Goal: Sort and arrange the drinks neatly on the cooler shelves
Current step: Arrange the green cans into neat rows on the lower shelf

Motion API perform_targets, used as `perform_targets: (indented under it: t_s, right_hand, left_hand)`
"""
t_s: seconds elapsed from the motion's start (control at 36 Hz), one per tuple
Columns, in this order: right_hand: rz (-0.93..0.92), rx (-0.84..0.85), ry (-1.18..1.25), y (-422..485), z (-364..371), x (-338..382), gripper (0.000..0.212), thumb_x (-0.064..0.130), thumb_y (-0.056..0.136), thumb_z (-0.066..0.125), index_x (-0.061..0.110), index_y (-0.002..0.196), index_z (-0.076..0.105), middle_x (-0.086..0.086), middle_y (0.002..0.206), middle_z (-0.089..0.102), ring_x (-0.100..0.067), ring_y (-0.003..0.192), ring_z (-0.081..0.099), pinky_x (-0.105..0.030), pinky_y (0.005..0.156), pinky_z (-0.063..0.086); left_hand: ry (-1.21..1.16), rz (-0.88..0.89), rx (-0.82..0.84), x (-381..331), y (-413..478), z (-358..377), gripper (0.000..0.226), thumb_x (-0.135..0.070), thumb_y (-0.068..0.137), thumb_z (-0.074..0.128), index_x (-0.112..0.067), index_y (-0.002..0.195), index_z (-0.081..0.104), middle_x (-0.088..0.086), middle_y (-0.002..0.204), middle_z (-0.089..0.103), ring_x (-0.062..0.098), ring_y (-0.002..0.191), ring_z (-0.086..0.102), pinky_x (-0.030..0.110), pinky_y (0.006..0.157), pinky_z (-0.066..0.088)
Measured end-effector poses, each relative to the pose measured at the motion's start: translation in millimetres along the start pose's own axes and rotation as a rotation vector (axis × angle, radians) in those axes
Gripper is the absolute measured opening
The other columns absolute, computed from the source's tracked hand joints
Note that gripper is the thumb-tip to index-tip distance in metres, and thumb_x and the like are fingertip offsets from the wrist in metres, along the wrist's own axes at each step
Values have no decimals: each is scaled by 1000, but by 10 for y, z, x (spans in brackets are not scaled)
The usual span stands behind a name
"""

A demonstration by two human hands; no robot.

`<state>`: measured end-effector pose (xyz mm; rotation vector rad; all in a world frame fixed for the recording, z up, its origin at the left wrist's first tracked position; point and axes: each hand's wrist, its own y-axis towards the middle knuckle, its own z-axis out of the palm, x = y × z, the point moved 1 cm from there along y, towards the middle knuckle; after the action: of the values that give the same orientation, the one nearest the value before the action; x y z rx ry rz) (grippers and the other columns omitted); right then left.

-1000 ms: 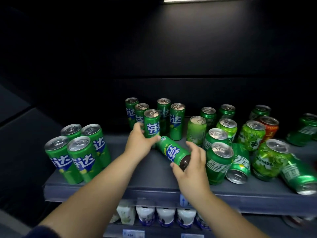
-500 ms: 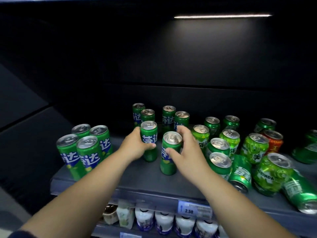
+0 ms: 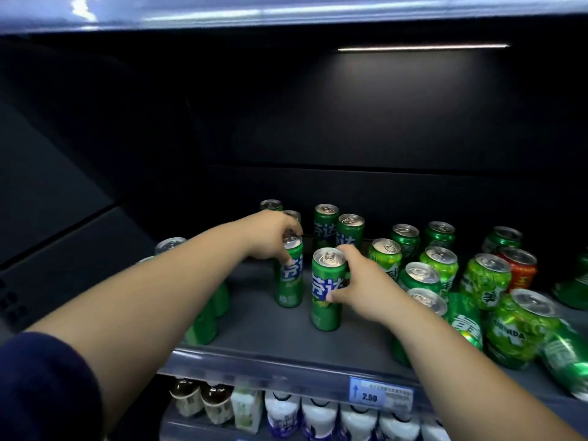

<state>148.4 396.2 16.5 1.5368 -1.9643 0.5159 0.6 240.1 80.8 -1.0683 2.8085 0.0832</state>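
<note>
While both hands sit on tall slim cans mid-shelf, plenty of clutter all round the price tag (image 3: 381, 394) reading 2.50 on the shelf lip (image 3: 254, 361). Up and right of that tag: a crowd of stubby green cans (image 3: 421, 276), one orange can (image 3: 518, 268) among them, a couple tipped on their sides, e.g. a lying green can (image 3: 464, 319) hard against the right forearm. Up and left of the tag: more tall cans (image 3: 203, 323), mostly hidden behind the left forearm. Below the tag, on the lower shelf: a row of white bottles (image 3: 318, 415) and small brown-topped ones (image 3: 187, 397).

Left hand (image 3: 270, 235) clamped from above round the top of one slim can (image 3: 290, 275), fingers curled over its rim. Right hand (image 3: 356, 288) wrapped round the side of the nearer slim can (image 3: 326, 291), thumb across the label. Both cans upright, standing apart, straight above the tag's left end: bright green, blue-and-white lettering, silver pull-tab lids. Two more of the same (image 3: 337, 230) just behind.
</note>
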Motion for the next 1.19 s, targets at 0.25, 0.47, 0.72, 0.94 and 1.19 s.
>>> perform_targets:
  t_s: [0.25, 0.47, 0.72, 0.94, 1.19]
  right_hand:
    - [-8, 2, 106, 164, 143, -3, 65, 15, 76, 85, 43, 117, 44, 12, 108, 68, -6, 88, 66, -28, 79, 54]
    - [-30, 12, 152, 387, 386, 60, 71, 14, 72, 86, 51, 114, 43, 10, 115, 70, -11, 104, 69, -44, 95, 57]
    - [-36, 42, 173, 469, 532, 156, 73, 18, 73, 84, 57, 119, 43, 10, 115, 71, -15, 102, 71, -47, 94, 57]
    - [-54, 81, 194, 500, 630, 277, 77, 10, 77, 83, 42, 134, 43, 11, 123, 68, -9, 109, 68, -43, 98, 56]
    - [-76, 108, 170, 537, 698, 370, 77, 11, 77, 82, 45, 133, 42, 8, 119, 69, -14, 106, 69, -45, 96, 57]
  left_hand:
    - [72, 109, 128, 330, -146, -194, 70, -27, 66, 90, -30, 130, 60, -11, 126, 64, 7, 102, 54, 24, 88, 43]
    - [7, 88, 144, 621, -235, -214, 70, -24, 63, 92, -33, 125, 62, -14, 123, 63, 10, 109, 59, 30, 94, 49]
    - [-162, 130, 208, 771, -294, -205, 68, -9, 68, 87, -34, 124, 61, -27, 108, 57, -13, 89, 53, 0, 66, 37]
    - [-272, 162, 145, 856, -300, -125, 59, -25, 67, 91, -28, 118, 61, -12, 110, 64, 9, 93, 66, 32, 81, 57]
    - [-168, 190, 208, 951, -280, -228, 59, -28, 66, 91, -30, 118, 64, -19, 109, 61, 4, 99, 60, 26, 87, 48]
